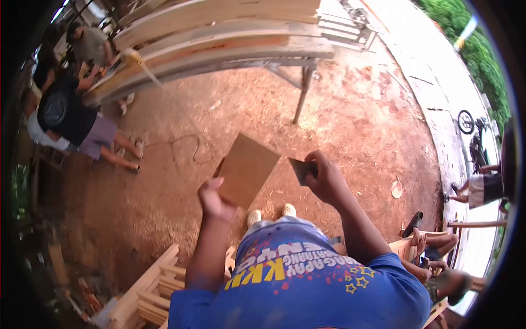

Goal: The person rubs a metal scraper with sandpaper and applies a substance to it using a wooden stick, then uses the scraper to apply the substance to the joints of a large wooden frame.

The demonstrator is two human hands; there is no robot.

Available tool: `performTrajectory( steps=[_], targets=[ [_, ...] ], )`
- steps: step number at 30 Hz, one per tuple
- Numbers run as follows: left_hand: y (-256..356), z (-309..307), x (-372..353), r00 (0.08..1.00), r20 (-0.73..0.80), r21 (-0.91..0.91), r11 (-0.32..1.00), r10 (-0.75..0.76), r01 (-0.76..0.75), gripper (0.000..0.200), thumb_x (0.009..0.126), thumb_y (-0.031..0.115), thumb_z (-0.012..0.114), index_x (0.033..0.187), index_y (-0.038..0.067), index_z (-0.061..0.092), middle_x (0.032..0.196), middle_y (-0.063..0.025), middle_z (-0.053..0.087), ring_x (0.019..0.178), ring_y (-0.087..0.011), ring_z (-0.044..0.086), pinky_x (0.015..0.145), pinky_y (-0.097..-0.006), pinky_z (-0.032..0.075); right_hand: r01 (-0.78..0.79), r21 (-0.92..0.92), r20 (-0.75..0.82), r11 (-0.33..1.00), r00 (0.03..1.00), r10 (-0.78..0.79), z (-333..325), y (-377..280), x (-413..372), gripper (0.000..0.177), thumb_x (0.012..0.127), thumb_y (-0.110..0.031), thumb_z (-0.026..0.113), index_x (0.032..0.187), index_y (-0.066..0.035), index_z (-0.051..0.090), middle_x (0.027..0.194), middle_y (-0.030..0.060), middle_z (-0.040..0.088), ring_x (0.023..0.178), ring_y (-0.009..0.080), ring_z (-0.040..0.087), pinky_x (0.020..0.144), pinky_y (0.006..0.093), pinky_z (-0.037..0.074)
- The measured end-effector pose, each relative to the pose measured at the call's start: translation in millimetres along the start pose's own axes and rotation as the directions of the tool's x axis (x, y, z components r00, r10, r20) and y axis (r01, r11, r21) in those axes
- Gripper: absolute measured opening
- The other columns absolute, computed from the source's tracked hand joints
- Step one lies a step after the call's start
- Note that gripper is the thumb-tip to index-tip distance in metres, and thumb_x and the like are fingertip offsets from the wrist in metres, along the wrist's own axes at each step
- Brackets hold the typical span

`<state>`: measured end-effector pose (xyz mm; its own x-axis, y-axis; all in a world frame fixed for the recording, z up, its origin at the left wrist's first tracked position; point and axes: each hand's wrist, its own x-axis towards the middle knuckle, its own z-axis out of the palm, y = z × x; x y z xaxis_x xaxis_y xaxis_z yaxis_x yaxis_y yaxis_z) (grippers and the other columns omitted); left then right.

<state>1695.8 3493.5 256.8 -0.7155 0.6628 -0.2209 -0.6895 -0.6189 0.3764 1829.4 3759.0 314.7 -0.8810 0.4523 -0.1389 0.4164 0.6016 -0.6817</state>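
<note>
A flat, brown rectangular board (249,171) is tilted up in front of my body, its plain face toward me. My left hand (213,200) grips it by the lower left edge, thumb on the near face and the other fingers mostly behind it. Just to the right of the board, and apart from it, my right hand (324,176) pinches a small dark flat piece with a straight edge (299,169). Whether that piece is a scraper blade or folded sandpaper cannot be made out.
Long planks (219,41) lie on a bench ahead, its leg (304,93) standing on the dirt floor. People (68,109) work at its left end. Stacked lumber (145,290) is at my lower left. Another person (438,263) sits at right, near a motorcycle (478,143). A cord (189,140) crosses the ground.
</note>
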Motion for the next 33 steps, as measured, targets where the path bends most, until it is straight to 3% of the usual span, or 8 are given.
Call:
performTrajectory(
  steps=[2, 5, 9, 13, 14, 19, 23, 33],
  targets=[
    [-8, -2, -10, 1.000, 0.025, -0.049, 0.999, 0.009, -0.008, 0.080, 0.083, 0.029, 0.061, 0.151, -0.008, 0.041, 0.145, -0.0267, 0.057, 0.130, -0.0423, 0.060, 0.111, -0.0546, 0.049, 0.114, 0.168, -0.127, 0.979, 0.987, -0.093, -39, -1, 3, 0.029, 0.084, -0.012, 0.073, 0.112, -0.008, 0.067, 0.092, 0.0189, 0.075, 0.089, 0.0345, 0.076, 0.078, 0.0421, 0.059],
    [-34, 3, -12, 0.997, 0.056, 0.054, 0.997, -0.060, 0.057, 0.082, 0.086, 0.037, 0.059, 0.154, -0.004, 0.040, 0.148, -0.0248, 0.056, 0.135, -0.0419, 0.056, 0.111, -0.0584, 0.046, 0.465, 0.048, -0.229, 0.884, 0.867, -0.443, -66, -1, 18, 0.025, 0.086, -0.006, 0.068, 0.110, -0.011, 0.070, 0.088, 0.0139, 0.073, 0.086, 0.0348, 0.073, 0.076, 0.0457, 0.059],
    [-71, -24, 12, 0.988, 0.003, -0.136, 0.979, -0.156, 0.155, 0.086, 0.084, 0.049, 0.060, 0.153, -0.001, 0.044, 0.148, -0.0209, 0.056, 0.131, -0.0411, 0.057, 0.108, -0.0578, 0.049, 0.566, -0.175, 0.000, 0.806, 0.818, -0.575, -48, 1, 22, 0.031, 0.087, -0.012, 0.066, 0.117, -0.006, 0.060, 0.098, 0.0119, 0.070, 0.100, 0.0336, 0.068, 0.084, 0.0454, 0.057],
    [-101, 8, 32, 0.974, 0.034, 0.077, 0.972, -0.226, 0.223, 0.092, 0.084, 0.062, 0.055, 0.152, 0.001, 0.047, 0.144, -0.0199, 0.058, 0.128, -0.0400, 0.059, 0.106, -0.0591, 0.049, 0.401, -0.166, -0.025, 0.901, 0.912, -0.410, -17, 34, 23, 0.034, 0.081, -0.012, 0.070, 0.113, -0.004, 0.062, 0.101, 0.0128, 0.070, 0.106, 0.0337, 0.066, 0.089, 0.0441, 0.056],
    [-99, 0, 40, 0.921, 0.213, 0.169, 0.941, -0.326, 0.294, 0.092, 0.084, 0.063, 0.053, 0.151, 0.001, 0.047, 0.145, -0.0198, 0.058, 0.129, -0.0393, 0.058, 0.104, -0.0643, 0.046, 0.394, -0.166, -0.063, 0.904, 0.911, -0.409, -11, 45, 25, 0.033, 0.079, -0.012, 0.071, 0.111, -0.003, 0.064, 0.097, 0.0137, 0.070, 0.103, 0.0341, 0.067, 0.089, 0.0448, 0.056],
    [-97, 26, 43, 0.899, 0.167, 0.083, 0.915, -0.404, 0.395, 0.089, 0.082, 0.059, 0.058, 0.152, 0.004, 0.049, 0.144, -0.0179, 0.059, 0.131, -0.0395, 0.057, 0.109, -0.0692, 0.038, 0.278, -0.115, -0.129, 0.954, 0.948, -0.292, 7, 36, 17, 0.037, 0.078, -0.010, 0.071, 0.114, -0.003, 0.068, 0.113, 0.0168, 0.067, 0.117, 0.0359, 0.063, 0.096, 0.0462, 0.053],
    [-56, -5, 38, 0.931, 0.082, -0.009, 0.934, -0.356, 0.358, 0.085, 0.083, 0.051, 0.059, 0.154, 0.007, 0.047, 0.147, -0.0146, 0.059, 0.134, -0.0387, 0.056, 0.115, -0.0698, 0.032, 0.158, 0.120, -0.167, 0.980, 0.976, -0.137, 20, -16, 5, 0.038, 0.094, -0.013, 0.061, 0.131, -0.013, 0.068, 0.121, 0.0145, 0.066, 0.121, 0.0381, 0.061, 0.100, 0.0476, 0.052],
    [100, -52, -34, 0.992, 0.122, 0.008, 1.000, -0.007, 0.006, 0.076, 0.084, 0.029, 0.060, 0.157, 0.013, 0.046, 0.152, -0.0144, 0.056, 0.138, -0.0354, 0.054, 0.117, -0.0530, 0.042, 0.480, 0.166, -0.177, 0.862, 0.874, -0.452, 141, -154, 35, 0.032, 0.095, -0.003, 0.063, 0.125, -0.009, 0.070, 0.115, 0.0169, 0.072, 0.103, 0.0409, 0.071, 0.087, 0.0465, 0.060]
  ],
)
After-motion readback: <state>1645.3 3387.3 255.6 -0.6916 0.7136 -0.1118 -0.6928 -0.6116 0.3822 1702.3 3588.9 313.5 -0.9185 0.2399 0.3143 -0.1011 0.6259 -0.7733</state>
